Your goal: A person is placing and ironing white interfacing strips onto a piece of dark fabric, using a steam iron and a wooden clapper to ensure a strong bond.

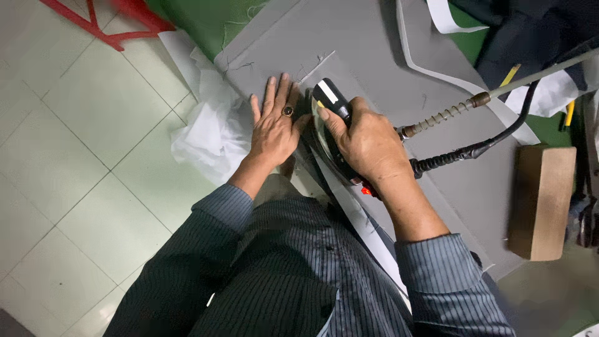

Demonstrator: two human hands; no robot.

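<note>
My right hand [368, 145] grips the black handle of a steam iron [329, 100], which rests on grey fabric [368, 56] spread over the pressing table. A black cord [493, 143] and a spring-covered hose [443, 115] run from the iron's back toward the right. My left hand [274, 125] lies flat, fingers spread, on the grey fabric just left of the iron; a ring sits on one finger. A white strip [362, 218] runs along the fabric's near edge beneath my right wrist.
A brown wooden block [541, 200] stands at the table's right end. White cloth [209, 134] hangs off the left edge over a tiled floor. Dark fabric [536, 37], yellow pencils and white tape lie at the back right. A red frame [106, 25] stands far left.
</note>
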